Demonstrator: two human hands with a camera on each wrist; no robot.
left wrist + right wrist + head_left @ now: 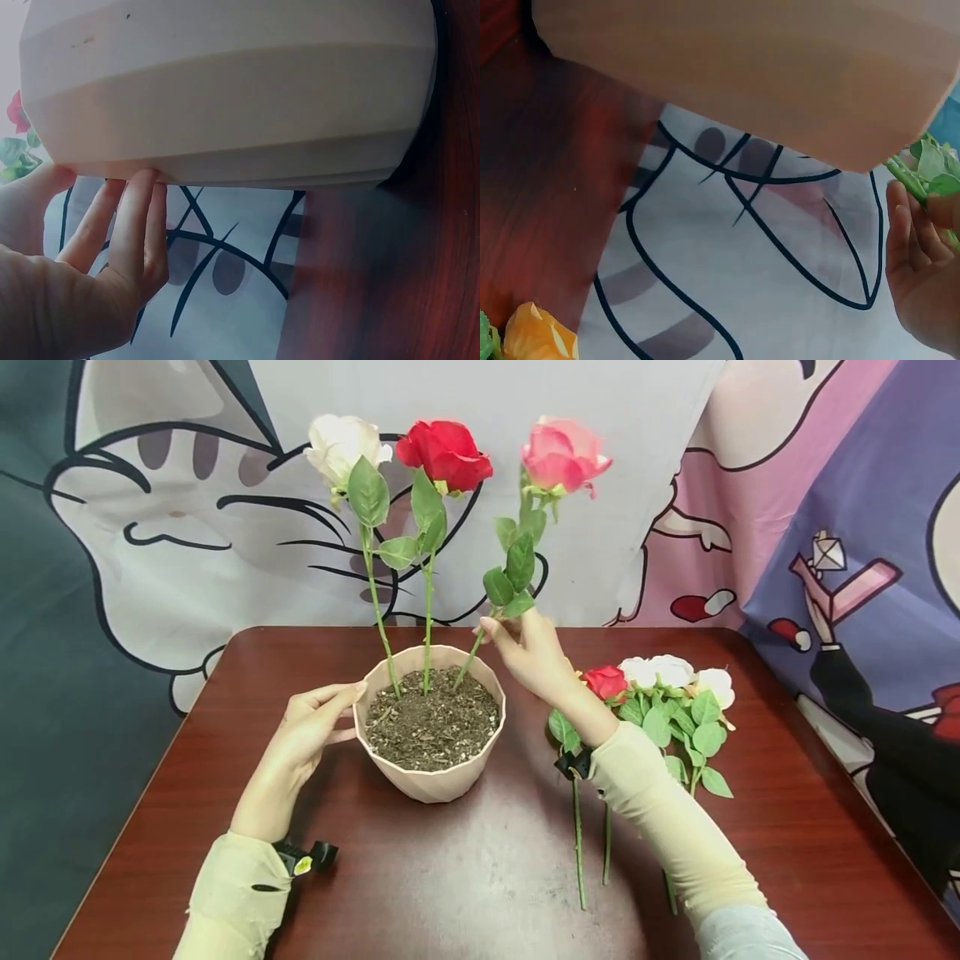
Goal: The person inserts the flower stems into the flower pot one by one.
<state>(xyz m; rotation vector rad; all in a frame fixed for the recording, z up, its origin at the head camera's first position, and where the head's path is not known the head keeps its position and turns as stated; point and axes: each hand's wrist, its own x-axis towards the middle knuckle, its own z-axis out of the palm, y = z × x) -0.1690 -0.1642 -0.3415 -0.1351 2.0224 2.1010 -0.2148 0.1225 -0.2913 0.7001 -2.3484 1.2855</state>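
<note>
A pale pink faceted flower pot (435, 785) filled with dark soil (435, 727) stands on the table. My left hand (311, 722) steadies its left side, thumb at the rim and extended fingers (135, 225) against the outer wall. Behind the pot's right rim, my right hand (532, 652) pinches the green stem of a pink rose (562, 456) between thumb and fingers. That stem leans right, its lower end at the soil. A white rose (345, 447) and a red rose (446, 456) stand in the soil left of it.
On the table's right lie several more roses, among them a red rose (604, 682) and white roses (671, 671), their stems pointing toward me under my right forearm. An orange-yellow flower (540, 334) shows in the right wrist view. A cartoon-printed cloth (600, 552) hangs behind the table (465, 877).
</note>
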